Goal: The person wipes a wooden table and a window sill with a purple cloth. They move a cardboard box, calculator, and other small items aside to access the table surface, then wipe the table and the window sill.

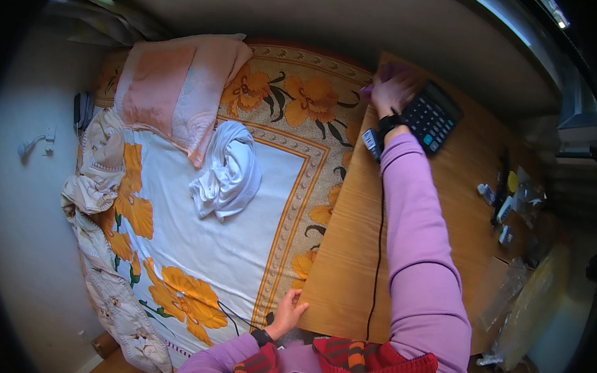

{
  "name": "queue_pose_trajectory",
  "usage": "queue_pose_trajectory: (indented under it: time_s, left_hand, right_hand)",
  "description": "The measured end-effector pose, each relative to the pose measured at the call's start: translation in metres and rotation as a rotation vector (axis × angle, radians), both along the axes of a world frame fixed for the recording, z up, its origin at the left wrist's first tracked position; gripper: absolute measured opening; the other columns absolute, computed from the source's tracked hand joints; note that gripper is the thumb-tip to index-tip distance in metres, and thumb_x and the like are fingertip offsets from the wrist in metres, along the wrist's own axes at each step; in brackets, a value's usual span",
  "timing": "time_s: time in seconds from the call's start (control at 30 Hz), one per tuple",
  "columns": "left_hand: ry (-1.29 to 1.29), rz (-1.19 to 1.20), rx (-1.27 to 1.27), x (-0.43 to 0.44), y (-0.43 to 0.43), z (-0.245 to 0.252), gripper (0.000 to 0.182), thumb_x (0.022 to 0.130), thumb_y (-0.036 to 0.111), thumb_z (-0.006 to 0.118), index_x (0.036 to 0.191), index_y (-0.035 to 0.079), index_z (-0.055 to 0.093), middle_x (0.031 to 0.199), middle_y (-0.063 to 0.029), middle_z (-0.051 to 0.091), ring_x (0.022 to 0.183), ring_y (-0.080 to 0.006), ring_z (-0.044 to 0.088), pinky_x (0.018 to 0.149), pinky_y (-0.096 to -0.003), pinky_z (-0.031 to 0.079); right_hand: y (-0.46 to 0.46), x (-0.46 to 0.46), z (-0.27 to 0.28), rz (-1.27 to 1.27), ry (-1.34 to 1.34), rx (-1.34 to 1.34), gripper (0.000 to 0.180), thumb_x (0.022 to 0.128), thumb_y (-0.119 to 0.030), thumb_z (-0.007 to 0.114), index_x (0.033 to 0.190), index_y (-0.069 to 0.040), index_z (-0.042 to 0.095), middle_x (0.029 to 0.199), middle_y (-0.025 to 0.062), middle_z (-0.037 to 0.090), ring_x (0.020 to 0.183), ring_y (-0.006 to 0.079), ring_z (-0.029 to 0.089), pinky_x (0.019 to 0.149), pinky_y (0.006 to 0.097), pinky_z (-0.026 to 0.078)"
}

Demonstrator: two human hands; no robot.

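My right hand (395,92) is laid over a purple cloth (400,70) at the far left corner of the wooden table (349,240). Part of the cloth sticks out to the left, past the table's edge. Just right of that hand lies a black desk calculator (433,117), partly behind my wrist. A small device on a black cable (379,251) is beside the wrist strap. Down at the table's near left corner, my left hand (287,315) touches the edge with finger and thumb apart, holding nothing that I can see.
A bed with a flowered sheet (258,184) adjoins the table on the left. On it are a crumpled white cloth (231,170), a pink pillow (157,88) and a bunched quilt (96,186). Small items, including a yellow round piece (512,182), and plastic bags (505,293) line the table's right side.
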State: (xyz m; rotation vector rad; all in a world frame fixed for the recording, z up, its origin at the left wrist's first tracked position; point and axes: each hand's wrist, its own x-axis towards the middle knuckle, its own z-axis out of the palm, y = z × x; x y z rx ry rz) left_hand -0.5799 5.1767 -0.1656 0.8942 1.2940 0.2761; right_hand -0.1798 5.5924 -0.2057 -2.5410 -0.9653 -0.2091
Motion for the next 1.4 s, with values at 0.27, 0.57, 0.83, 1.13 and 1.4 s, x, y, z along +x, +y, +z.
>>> queue_pose_trajectory:
  time_s: [0.27,0.57,0.83,1.13,1.4]
  left_hand:
    - [0.033,-0.002,-0.06,0.0,0.003,0.004,0.036,0.079,-0.004,0.066,0.111,0.0,0.049,0.099,-0.0066,0.06,0.091,-0.0134,0.058,0.08,-0.0271,0.049]
    - [-0.001,0.007,0.043,0.001,0.003,0.0,0.032,0.079,-0.004,0.062,0.109,0.0,0.051,0.1,-0.0062,0.062,0.093,-0.0139,0.059,0.082,-0.0269,0.048]
    - [-0.186,0.062,0.036,-0.011,0.0,-0.01,0.034,0.083,-0.001,0.061,0.116,-0.004,0.054,0.104,-0.0078,0.064,0.094,-0.0137,0.061,0.083,-0.0264,0.048]
    - [-0.21,0.095,0.016,-0.054,-0.04,-0.02,0.036,0.09,0.005,0.054,0.125,-0.005,0.052,0.117,-0.0088,0.06,0.103,-0.0142,0.057,0.09,-0.0269,0.045]
    - [-0.184,0.225,-0.077,-0.064,-0.058,-0.023,0.03,0.095,0.013,0.049,0.122,0.0,0.054,0.116,-0.0096,0.06,0.104,-0.0147,0.058,0.087,-0.03,0.047]
  right_hand:
    - [-0.007,0.048,-0.009,0.632,-0.104,-0.093,0.054,0.09,-0.041,0.049,0.137,-0.016,0.041,0.144,0.0115,0.035,0.132,0.0322,0.031,0.107,0.0453,0.026]
    - [-0.132,-0.052,0.001,0.829,-0.12,-0.245,0.059,0.092,-0.046,0.042,0.144,-0.019,0.032,0.152,0.0061,0.022,0.14,0.0301,0.017,0.114,0.0435,0.012]
    - [-0.304,-0.149,0.026,1.185,-0.002,-0.232,0.062,0.089,-0.042,0.049,0.143,-0.016,0.033,0.153,0.0078,0.02,0.141,0.0301,0.016,0.114,0.0455,0.012]
    - [-0.444,-0.225,0.046,1.477,0.327,-0.26,0.08,0.061,-0.017,0.075,0.135,-0.018,0.046,0.145,0.0086,0.036,0.137,0.0296,0.028,0.11,0.0525,0.022]
    - [-0.433,-0.157,0.094,0.758,1.206,0.556,0.043,0.086,0.009,0.037,0.121,-0.004,0.059,0.119,0.0044,0.057,0.087,0.0087,0.058,0.07,0.0213,0.052]
